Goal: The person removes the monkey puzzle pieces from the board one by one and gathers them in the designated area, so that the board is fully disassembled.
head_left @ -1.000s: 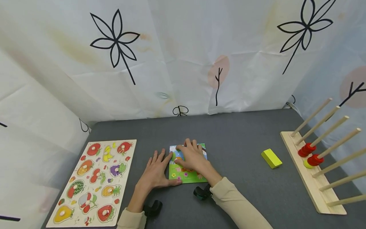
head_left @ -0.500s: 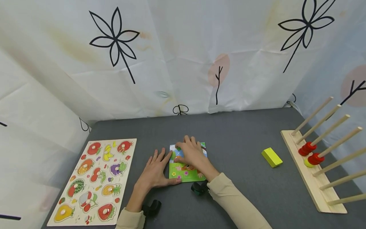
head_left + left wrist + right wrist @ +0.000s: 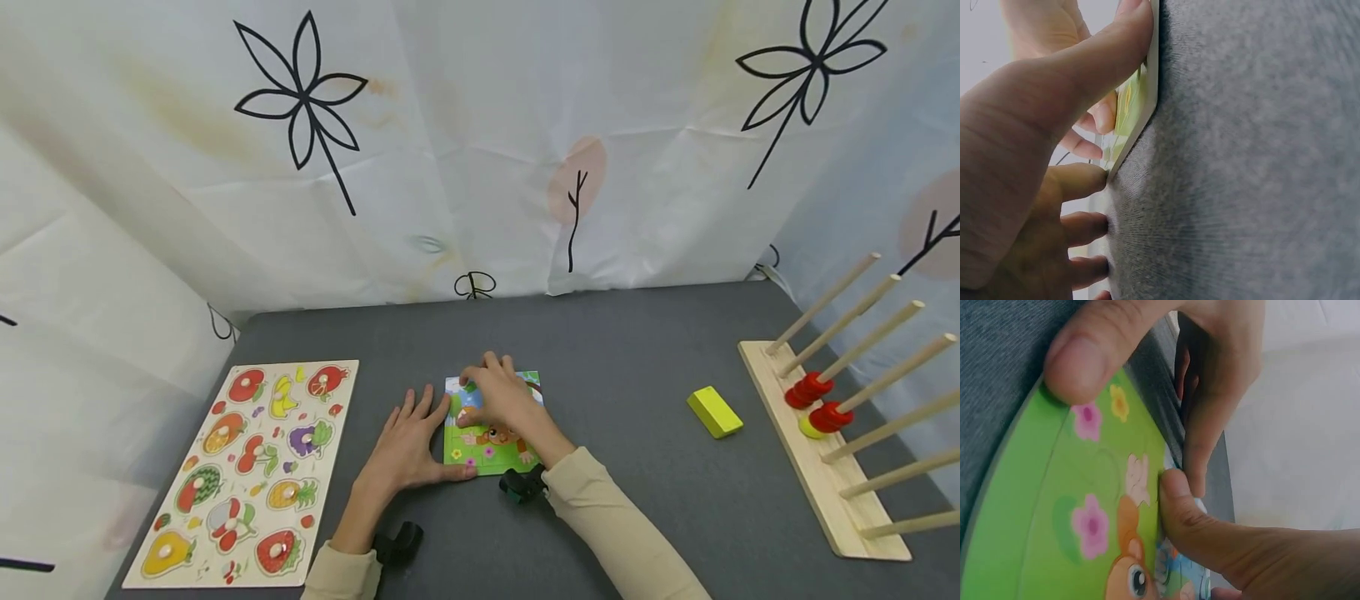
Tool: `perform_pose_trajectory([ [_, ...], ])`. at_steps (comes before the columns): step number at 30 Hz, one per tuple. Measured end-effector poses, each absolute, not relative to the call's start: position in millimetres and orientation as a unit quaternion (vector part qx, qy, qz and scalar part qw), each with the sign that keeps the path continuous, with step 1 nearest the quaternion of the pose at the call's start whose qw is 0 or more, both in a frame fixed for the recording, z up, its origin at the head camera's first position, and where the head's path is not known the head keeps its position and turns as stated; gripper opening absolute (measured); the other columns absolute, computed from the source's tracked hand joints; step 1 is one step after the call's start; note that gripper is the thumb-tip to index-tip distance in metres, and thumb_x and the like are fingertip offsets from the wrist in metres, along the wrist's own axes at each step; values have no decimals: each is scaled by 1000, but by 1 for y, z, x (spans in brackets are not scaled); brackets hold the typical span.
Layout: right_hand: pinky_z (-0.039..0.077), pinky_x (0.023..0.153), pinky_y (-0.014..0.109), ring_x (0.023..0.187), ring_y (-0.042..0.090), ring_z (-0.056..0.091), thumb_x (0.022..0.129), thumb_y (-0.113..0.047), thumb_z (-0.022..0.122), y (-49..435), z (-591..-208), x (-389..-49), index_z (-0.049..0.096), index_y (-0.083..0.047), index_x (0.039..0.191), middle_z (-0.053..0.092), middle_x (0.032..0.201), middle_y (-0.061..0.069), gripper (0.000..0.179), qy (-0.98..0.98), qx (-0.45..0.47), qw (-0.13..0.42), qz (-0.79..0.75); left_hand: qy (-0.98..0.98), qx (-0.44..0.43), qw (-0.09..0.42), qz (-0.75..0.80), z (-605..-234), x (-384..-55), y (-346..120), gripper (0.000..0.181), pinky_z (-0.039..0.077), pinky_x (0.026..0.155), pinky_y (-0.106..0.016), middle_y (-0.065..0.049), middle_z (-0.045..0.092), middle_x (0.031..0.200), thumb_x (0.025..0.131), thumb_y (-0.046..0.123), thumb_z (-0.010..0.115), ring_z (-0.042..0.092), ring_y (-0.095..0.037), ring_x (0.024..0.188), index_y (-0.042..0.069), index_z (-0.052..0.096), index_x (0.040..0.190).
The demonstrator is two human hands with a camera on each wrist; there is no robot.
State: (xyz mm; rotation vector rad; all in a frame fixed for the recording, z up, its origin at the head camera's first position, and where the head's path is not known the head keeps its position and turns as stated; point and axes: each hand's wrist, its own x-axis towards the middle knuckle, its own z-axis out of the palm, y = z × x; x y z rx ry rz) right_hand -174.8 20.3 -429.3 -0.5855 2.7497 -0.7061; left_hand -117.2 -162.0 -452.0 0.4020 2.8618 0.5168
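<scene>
A picture puzzle (image 3: 480, 457), a small square board with a cartoon animal, flowers and green grass, lies on the grey table between my hands. My left hand (image 3: 405, 450) rests around its left corner with fingers spread. The left thumb (image 3: 1079, 369) presses on the near edge and the index finger (image 3: 1088, 181) touches the left side. My right hand (image 3: 506, 404) lies over the upper part of the board. The right thumb (image 3: 1179, 490) presses on the picture, apart from the index finger, and the palm hides the part below it.
At the left lies a fruit peg board (image 3: 258, 446) with knobbed pieces. A yellow block (image 3: 715, 412) sits to the right. Farther right stands a wooden peg stand (image 3: 832, 492) with several upright rods and a few red and yellow rings (image 3: 828, 417). A white curtain (image 3: 480, 167) closes off the back.
My right hand shifts slightly left and away from me over the puzzle, and its index finger bends more. The left hand stays put. The head view tips slightly.
</scene>
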Motion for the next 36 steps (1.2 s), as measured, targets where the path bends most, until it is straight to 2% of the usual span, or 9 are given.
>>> perform_pose_trajectory([
  [8,51,91,58,124,39,40,78,-34,90,17,-424,-180,67,-14,124,47,138,18,55,936,-174,156,-265,970,132,108,171,-451,-119,-161,117,25,122,-70,-23,27,167,68,72,82,19,-52,155,12,39,159],
  [17,50,86,57,122,36,39,77,-31,92,15,-425,-180,66,-14,121,46,136,16,54,933,-170,155,-275,969,128,112,179,-452,-119,-161,118,23,123,-69,-22,26,168,67,72,83,18,-52,156,13,38,159],
  [23,52,90,62,123,36,41,77,-30,92,17,-427,-179,66,-13,123,52,138,14,55,932,-182,141,-281,969,130,109,177,-453,-120,-162,118,24,123,-70,-22,26,168,67,72,83,18,-51,156,14,38,159],
  [32,54,83,50,114,31,43,80,-30,90,20,-428,-175,63,-11,135,56,134,13,65,928,-204,129,-284,968,130,109,183,-453,-119,-162,118,23,122,-70,-22,26,168,67,71,84,18,-51,156,13,38,159],
  [36,53,81,46,112,29,43,80,-32,88,21,-429,-174,66,-12,135,57,127,12,62,930,-210,126,-275,968,131,108,186,-453,-119,-162,118,23,122,-70,-22,26,168,67,70,84,18,-52,156,12,39,159],
])
